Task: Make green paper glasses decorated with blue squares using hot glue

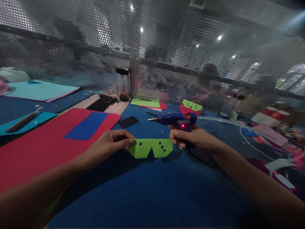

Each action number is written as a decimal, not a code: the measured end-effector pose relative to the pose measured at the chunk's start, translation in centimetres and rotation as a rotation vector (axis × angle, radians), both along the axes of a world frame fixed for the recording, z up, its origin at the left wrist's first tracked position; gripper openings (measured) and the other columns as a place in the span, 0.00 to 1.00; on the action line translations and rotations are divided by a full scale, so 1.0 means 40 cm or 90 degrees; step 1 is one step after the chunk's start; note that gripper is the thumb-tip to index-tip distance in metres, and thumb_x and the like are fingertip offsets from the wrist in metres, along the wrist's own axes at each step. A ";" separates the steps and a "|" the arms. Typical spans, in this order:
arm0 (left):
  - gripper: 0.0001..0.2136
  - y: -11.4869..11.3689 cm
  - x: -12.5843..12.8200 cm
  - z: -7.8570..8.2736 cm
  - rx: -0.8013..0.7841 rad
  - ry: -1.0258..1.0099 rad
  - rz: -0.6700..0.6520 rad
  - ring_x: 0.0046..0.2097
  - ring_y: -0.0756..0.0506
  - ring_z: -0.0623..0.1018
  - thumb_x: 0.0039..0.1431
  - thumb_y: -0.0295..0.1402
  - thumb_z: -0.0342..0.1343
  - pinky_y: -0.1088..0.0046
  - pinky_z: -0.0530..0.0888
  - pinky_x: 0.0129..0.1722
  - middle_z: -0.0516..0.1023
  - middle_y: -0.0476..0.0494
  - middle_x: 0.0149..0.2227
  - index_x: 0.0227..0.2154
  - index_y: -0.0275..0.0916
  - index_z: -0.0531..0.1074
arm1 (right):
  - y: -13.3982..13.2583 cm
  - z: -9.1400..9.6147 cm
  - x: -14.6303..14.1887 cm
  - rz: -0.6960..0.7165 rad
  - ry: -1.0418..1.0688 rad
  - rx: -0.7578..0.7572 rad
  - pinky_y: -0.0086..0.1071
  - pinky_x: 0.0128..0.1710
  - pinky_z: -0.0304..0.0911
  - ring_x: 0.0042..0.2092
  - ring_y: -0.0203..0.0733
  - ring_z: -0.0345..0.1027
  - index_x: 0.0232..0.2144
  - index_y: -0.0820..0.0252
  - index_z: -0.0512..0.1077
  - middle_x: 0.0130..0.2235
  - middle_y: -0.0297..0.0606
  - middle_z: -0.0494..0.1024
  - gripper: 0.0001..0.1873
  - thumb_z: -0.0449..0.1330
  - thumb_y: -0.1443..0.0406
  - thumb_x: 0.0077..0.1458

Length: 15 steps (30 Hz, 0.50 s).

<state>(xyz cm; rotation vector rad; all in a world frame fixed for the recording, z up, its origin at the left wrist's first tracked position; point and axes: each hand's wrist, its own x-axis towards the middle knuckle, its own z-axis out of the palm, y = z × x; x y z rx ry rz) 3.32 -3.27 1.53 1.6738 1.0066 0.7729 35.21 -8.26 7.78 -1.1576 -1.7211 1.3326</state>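
Observation:
My left hand pinches the left end of a green paper cut-out shaped like a pair of glasses, with small blue squares stuck on it. My right hand grips a blue hot glue gun whose nozzle points left and whose red light is lit; its fingers also touch the cut-out's right end. The cut-out hovers just above the blue table. A clear glue stick pokes out of the gun's back, toward the right.
Red and blue paper sheets lie at left, with a craft knife on cyan paper. A jar, black card pieces, more green and red cut-outs and scraps at right. A perforated metal screen stands behind; people sit beyond it.

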 end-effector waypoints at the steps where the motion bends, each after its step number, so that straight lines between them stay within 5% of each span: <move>1: 0.17 -0.002 0.000 0.001 0.001 0.004 -0.009 0.34 0.44 0.77 0.56 0.52 0.70 0.69 0.73 0.35 0.81 0.45 0.30 0.31 0.42 0.83 | 0.019 -0.002 0.004 0.002 -0.003 0.003 0.28 0.27 0.65 0.26 0.30 0.65 0.32 0.60 0.76 0.31 0.33 0.77 0.27 0.72 0.42 0.59; 9: 0.16 -0.008 -0.008 -0.026 -0.003 -0.013 -0.038 0.33 0.44 0.78 0.61 0.52 0.67 0.71 0.74 0.33 0.80 0.45 0.31 0.30 0.44 0.84 | 0.159 -0.058 0.021 -0.076 -0.034 0.006 0.29 0.28 0.68 0.27 0.32 0.66 0.35 0.58 0.76 0.31 0.33 0.78 0.25 0.75 0.45 0.56; 15: 0.15 -0.016 -0.019 -0.046 -0.015 0.001 -0.038 0.34 0.43 0.80 0.64 0.52 0.66 0.71 0.75 0.32 0.81 0.45 0.33 0.32 0.47 0.85 | 0.199 -0.119 0.009 -0.062 -0.159 -0.037 0.34 0.32 0.70 0.29 0.37 0.71 0.41 0.57 0.78 0.31 0.34 0.79 0.22 0.76 0.48 0.56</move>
